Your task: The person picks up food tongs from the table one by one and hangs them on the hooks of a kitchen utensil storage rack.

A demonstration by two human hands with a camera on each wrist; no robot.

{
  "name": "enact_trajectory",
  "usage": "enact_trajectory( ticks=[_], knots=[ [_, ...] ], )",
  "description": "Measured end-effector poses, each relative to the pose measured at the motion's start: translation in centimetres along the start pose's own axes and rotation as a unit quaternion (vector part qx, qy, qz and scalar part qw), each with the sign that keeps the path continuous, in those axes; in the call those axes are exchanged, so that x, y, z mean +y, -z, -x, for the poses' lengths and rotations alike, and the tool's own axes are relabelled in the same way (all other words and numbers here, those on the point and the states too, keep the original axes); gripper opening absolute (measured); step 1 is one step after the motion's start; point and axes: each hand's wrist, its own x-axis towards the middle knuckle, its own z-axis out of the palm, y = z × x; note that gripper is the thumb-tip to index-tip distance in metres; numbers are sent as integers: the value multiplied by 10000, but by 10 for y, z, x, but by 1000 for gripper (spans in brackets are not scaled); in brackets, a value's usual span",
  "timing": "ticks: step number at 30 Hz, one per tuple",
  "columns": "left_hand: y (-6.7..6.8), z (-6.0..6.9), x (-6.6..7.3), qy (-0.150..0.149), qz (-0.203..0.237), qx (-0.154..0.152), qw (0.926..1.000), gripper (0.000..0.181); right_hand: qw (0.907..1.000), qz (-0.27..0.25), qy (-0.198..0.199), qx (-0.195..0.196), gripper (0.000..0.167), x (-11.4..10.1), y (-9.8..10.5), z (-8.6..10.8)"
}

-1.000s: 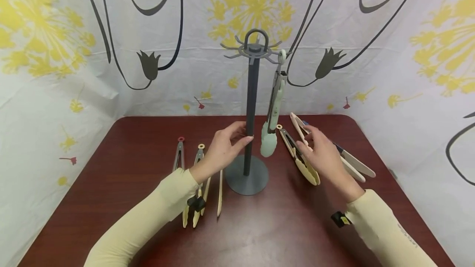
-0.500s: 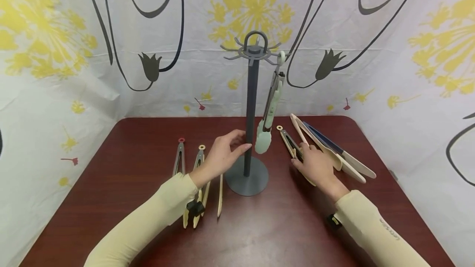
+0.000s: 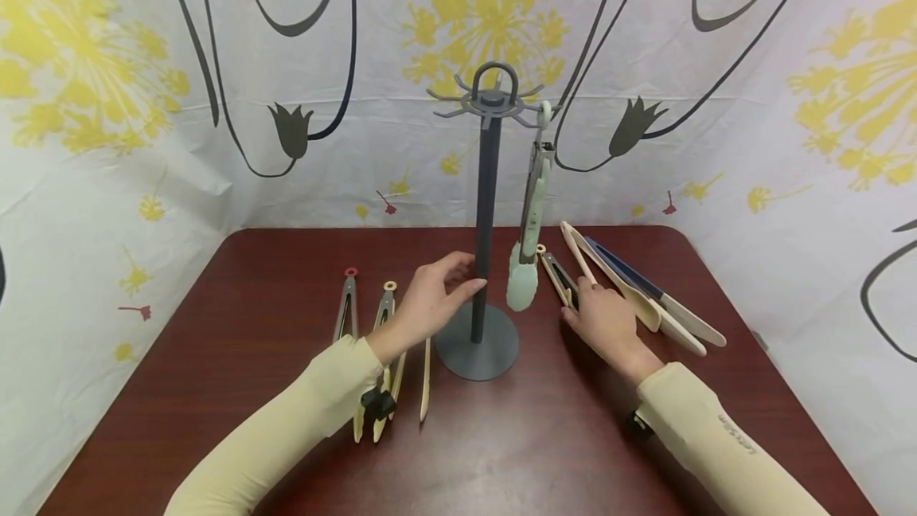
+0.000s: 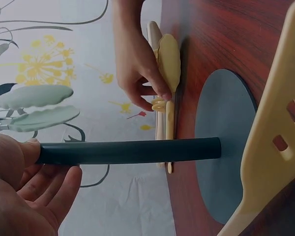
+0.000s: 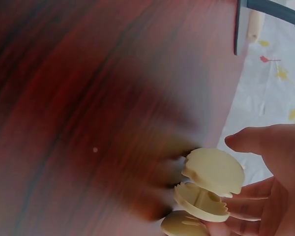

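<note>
At the frame's centre, the left hand is holding the stand's pole in a narrow grip, probably for steadying it, because mint tongs are hanging on one side only. Right of centre, the right hand is partly covering yellow tongs lying on the surface; whether it is grasping them, I cannot tell.

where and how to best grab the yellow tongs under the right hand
Probably from above, across the narrow handles of the yellow tongs just behind their broader scalloped heads, thumb one side, fingers the other. They lie on the table, ring pointing toward its far edge, with the right hand over them, so this grip should leave the ring free.
</note>
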Motion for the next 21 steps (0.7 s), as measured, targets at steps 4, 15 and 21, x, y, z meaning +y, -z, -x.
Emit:
enact_trajectory(
  ticks=[4, 15, 21],
  knots=[
    [0, 0, 0, -22, -62, 21, 10000, 25, 9998, 125, 12, 158, 37, -2, -3, -2],
    [0, -2, -1, -105, -76, 21, 9999, 25, 9999, 31, -86, 84, 33, 1, -5, -7],
    [0, -1, -1, -36, -97, 37, 9999, 25, 9999, -160, -43, 24, 29, 4, -7, -7]
  ],
)
